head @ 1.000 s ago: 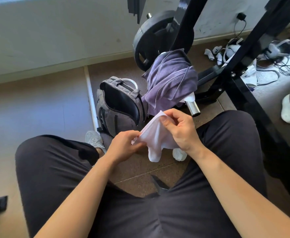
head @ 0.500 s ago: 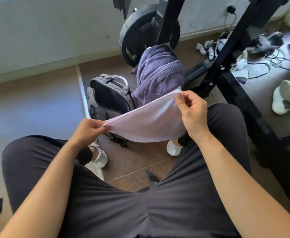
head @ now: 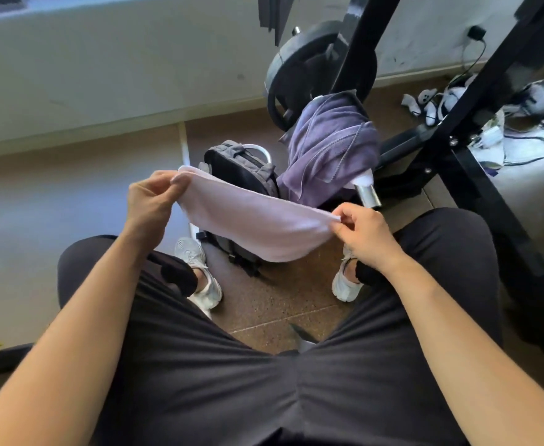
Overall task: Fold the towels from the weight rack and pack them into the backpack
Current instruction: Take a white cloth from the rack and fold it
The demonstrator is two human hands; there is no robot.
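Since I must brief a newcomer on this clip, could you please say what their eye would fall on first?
First, the pale pink cloth towel, stretched in mid-frame between the left hand and the right hand, each pinching a corner. Behind it, a crumpled purple towel hangs on the black weight rack, with the grey fabric backpack standing to its left.

No writing, label, brand mark or number can be read anywhere from here, not on the towels, the backpack, the weight rack or the shoes.
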